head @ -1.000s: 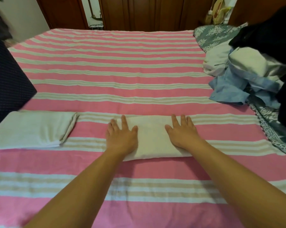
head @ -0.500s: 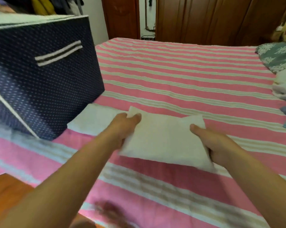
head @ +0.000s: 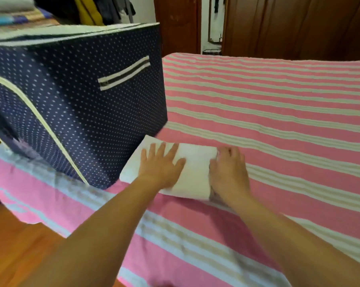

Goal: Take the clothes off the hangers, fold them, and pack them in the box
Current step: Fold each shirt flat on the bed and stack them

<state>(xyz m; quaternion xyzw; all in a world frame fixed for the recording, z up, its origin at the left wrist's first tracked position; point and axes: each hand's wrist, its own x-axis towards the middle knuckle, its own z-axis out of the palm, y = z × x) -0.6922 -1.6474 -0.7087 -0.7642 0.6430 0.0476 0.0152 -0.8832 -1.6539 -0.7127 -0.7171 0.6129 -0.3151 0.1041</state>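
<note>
Two hands, left [head: 161, 165] flat, right [head: 228, 168] curled, press one folded white garment [head: 193, 168] beside one dotted box [head: 75, 104].

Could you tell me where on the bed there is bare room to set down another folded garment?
Free: the pink striped bedspread right of the navy dotted fabric box. Crowded: beside the box, where both hands cover the folded white cloth.

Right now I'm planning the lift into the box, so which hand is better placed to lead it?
Probably the left hand. It lies flat on the folded white garment on the side nearest the navy dotted box. The right hand grips the garment's far edge, away from the box.
</note>
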